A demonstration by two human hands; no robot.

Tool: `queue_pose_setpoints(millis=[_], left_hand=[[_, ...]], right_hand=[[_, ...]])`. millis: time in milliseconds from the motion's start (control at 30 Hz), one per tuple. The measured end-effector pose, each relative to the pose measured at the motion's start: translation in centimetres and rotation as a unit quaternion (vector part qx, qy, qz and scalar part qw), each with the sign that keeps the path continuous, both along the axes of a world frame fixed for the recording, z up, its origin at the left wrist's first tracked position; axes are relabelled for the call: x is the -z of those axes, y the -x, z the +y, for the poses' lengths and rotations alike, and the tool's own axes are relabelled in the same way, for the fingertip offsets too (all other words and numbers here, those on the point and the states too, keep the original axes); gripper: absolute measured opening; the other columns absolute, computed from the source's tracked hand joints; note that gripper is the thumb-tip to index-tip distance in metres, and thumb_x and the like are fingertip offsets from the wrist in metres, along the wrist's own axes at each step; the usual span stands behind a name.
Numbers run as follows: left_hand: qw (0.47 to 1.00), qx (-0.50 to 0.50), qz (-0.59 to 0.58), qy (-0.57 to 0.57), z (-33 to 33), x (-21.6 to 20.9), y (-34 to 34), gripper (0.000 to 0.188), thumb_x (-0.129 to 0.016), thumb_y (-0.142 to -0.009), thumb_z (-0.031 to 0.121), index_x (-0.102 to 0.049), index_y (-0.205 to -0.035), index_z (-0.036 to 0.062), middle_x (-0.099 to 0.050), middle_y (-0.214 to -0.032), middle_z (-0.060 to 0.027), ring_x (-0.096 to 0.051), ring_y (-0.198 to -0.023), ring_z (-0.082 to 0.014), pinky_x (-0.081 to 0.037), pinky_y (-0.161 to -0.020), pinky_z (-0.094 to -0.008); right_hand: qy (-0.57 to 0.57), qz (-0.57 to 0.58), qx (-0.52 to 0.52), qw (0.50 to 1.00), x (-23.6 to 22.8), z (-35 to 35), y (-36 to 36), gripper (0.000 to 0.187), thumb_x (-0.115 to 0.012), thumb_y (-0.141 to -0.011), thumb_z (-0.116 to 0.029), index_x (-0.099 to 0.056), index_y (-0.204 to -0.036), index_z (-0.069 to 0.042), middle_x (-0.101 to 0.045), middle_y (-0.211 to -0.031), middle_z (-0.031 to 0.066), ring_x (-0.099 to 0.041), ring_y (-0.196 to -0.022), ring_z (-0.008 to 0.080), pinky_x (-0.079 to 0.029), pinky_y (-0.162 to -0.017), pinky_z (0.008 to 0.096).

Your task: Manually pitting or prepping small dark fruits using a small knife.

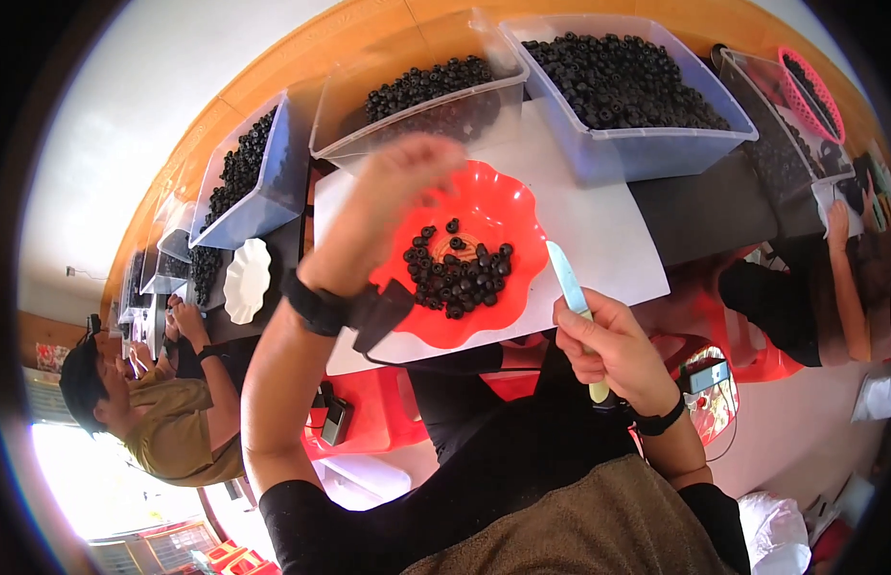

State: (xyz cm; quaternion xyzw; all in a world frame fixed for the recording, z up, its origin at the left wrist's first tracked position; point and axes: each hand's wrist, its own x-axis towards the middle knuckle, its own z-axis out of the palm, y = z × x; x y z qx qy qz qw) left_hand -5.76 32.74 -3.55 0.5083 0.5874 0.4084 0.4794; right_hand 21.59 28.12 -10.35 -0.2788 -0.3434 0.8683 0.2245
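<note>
My right hand [603, 345] is closed round the pale handle of a small knife [568, 278], its light blue blade pointing up and away from me. My left hand [397, 192] is over the left part of a red scalloped plate [510, 297], smeared by motion, so its fingers cannot be made out. On the plate lies a loose heap of small round black pieces [464, 283], some showing a hole in the middle. The plate rests on a white sheet [613, 230] on a dark table. A black band with a dark device sits on my left wrist.
Beyond the plate stand clear plastic bins, one in the middle [436, 120] and a bigger one [656, 144] at right, holding black pieces. Another bin [273, 182] and a white scalloped dish [247, 281] are at left. Other people sit at both sides; a pink basket [800, 91] is far right.
</note>
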Motion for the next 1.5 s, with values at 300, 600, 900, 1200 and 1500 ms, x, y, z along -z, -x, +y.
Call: queue_pose_setpoints(millis=[300, 600, 900, 1200, 1500], left_hand=[[0.915, 0.075, 0.396, 0.027, -0.1, 8.8, -4.3, 0.025, -0.073, -0.076, 0.017, -0.066, -0.093, 0.0011, -0.068, -0.080, -0.0100, -0.066, -0.075, -0.0202, -0.051, -0.067, -0.0332], [0.952, 0.091, 0.291, -0.016, 0.1, 8.1, -2.7, 0.026, -0.072, -0.078, 0.015, -0.063, -0.098, -0.0004, -0.067, -0.081, -0.0095, -0.066, -0.075, -0.0181, -0.051, -0.065, -0.0311], [0.970, -0.013, -0.237, 0.059, -8.5, 3.9, -1.9, 0.029, -0.044, -0.097, 0.013, -0.054, -0.119, -0.0032, -0.059, -0.100, -0.0048, -0.056, -0.087, -0.0105, -0.046, -0.081, -0.0244], [0.912, -0.130, -0.386, -0.038, -13.7, 7.2, -3.0, 0.023, -0.048, -0.097, 0.007, -0.053, -0.117, -0.0023, -0.057, -0.100, -0.0089, -0.053, -0.085, -0.0122, -0.046, -0.080, -0.0244], [0.855, -0.109, -0.504, -0.059, -14.1, 9.0, -2.8, 0.019, -0.052, -0.095, 0.006, -0.053, -0.113, -0.0002, -0.057, -0.102, -0.0084, -0.054, -0.085, -0.0131, -0.048, -0.076, -0.0240]], right_hand=[[0.006, 0.001, 0.009, 1.000, 0.3, -0.1, -0.7, 0.021, -0.055, -0.098, -0.025, -0.049, -0.086, -0.009, -0.038, -0.064, -0.0065, -0.024, -0.045, -0.0007, -0.018, -0.039, 0.0187], [-0.021, -0.019, 0.019, 0.999, 0.8, -0.4, -0.4, 0.020, -0.054, -0.098, -0.025, -0.051, -0.089, -0.008, -0.038, -0.064, -0.0064, -0.026, -0.047, -0.0007, -0.019, -0.040, 0.0182], [-0.132, -0.037, 0.007, 0.991, 0.1, -0.8, 2.1, 0.024, -0.048, -0.101, -0.026, -0.053, -0.092, -0.004, -0.042, -0.067, -0.0041, -0.031, -0.050, 0.0026, -0.028, -0.044, 0.0185], [-0.413, -0.142, 0.041, 0.898, 0.1, -2.1, 5.4, 0.025, -0.047, -0.101, -0.020, -0.055, -0.092, 0.002, -0.041, -0.058, 0.0047, -0.039, -0.052, 0.0113, -0.036, -0.050, 0.0277], [-0.435, -0.152, -0.014, 0.887, 0.0, -2.8, 6.3, 0.022, -0.046, -0.101, -0.018, -0.052, -0.093, 0.001, -0.047, -0.055, 0.0073, -0.049, -0.048, 0.0142, -0.037, -0.047, 0.0311]])
